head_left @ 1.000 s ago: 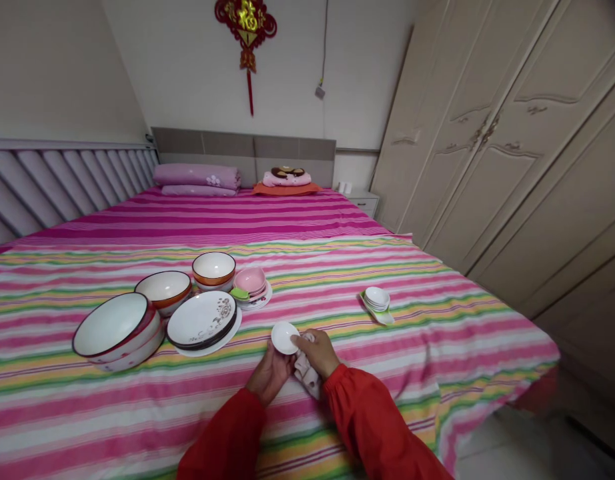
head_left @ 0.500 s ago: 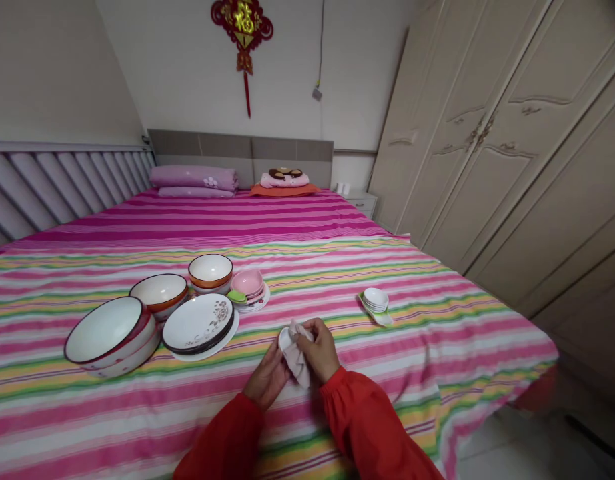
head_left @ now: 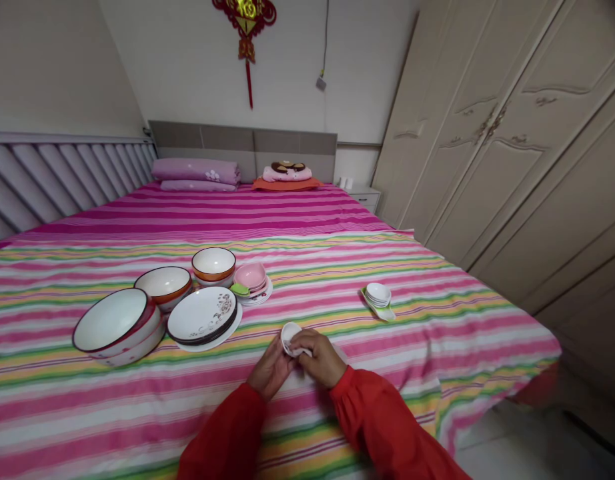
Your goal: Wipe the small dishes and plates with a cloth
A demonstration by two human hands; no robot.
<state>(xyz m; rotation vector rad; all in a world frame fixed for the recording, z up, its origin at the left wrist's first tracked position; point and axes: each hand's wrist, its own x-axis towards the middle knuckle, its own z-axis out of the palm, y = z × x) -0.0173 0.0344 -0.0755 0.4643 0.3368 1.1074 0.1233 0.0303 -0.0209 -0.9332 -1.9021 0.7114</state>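
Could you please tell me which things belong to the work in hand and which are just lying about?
In hand: small white dish, held by the left hand; cloth, pressed to it by the right hand.
Lying about: large bowl, orange-rimmed bowls, flowered plates, pink bowl, stack of small dishes on a green tray.

A small white dish (head_left: 290, 331) is held just above the striped bed (head_left: 397, 347), tilted, with its shallow hollow turned into view. It is gripped from below by the left hand (head_left: 268, 368). A pale cloth (head_left: 301, 352) is pressed against its lower edge by the right hand (head_left: 321, 358), bunched and largely hidden under the fingers.
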